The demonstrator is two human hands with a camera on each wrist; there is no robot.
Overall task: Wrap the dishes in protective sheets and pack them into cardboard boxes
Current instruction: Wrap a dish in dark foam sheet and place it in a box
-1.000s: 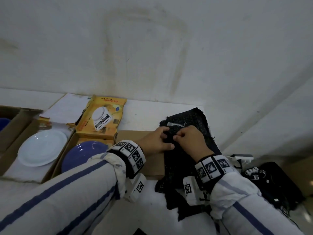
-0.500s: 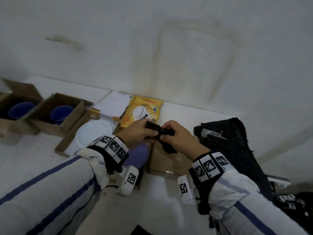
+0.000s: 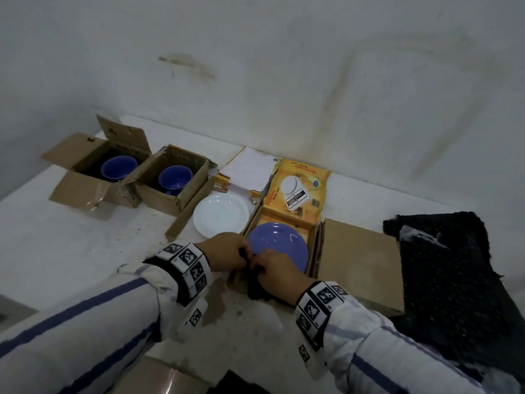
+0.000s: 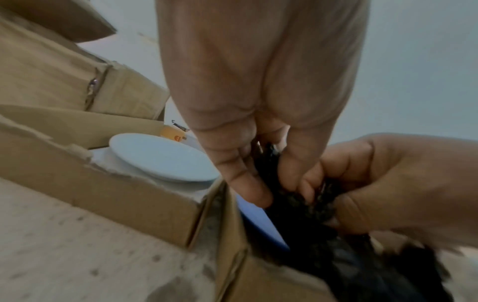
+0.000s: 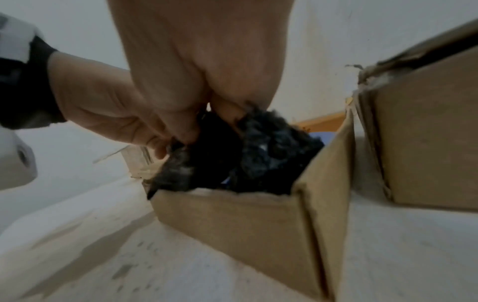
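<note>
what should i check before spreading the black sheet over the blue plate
1. Both hands hold the sheet: ok, left hand and right hand pinch it.
2. Blue plate in its box: ok.
3. Sheet unfolded: not ok, bunched at the box's near edge.
4. Plate covered: not ok, most of it bare.
5. Sheet big enough: cannot tell.
6. White plate out of the way: ok, in the next box to the left.

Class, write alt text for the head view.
Both hands, left and right, pinch a black sheet at the near edge of a box holding a blue plate. A white plate lies to the left; two boxed blue bowls beyond.
</note>
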